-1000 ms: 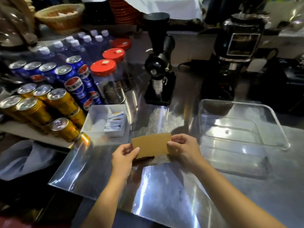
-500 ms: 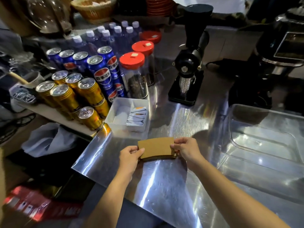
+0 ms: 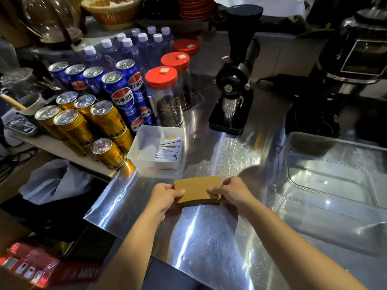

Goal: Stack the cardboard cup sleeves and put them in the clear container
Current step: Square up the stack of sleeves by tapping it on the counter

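A flat stack of brown cardboard cup sleeves [image 3: 195, 189] lies low over the shiny steel counter [image 3: 209, 237], near its front left corner. My left hand [image 3: 164, 195] grips the stack's left end, thumb on top. My right hand [image 3: 232, 191] pinches the right end. The stack's lower edge shows several layers. A clear plastic container [image 3: 335, 176] stands on the counter to the right of my hands, with nothing visible inside it.
A white tray [image 3: 146, 147] with paper sachets sits just behind the stack. Gold cans [image 3: 104, 120], blue cola cans [image 3: 121, 91], red-lidded jars [image 3: 165, 97] and water bottles crowd the back left. A black grinder [image 3: 234, 86] and a dark machine [image 3: 351, 65] stand behind.
The view has swung left, so the container now sits at the right edge. Both hands kept hold of the sleeve stack and brought it down closer to the counter.
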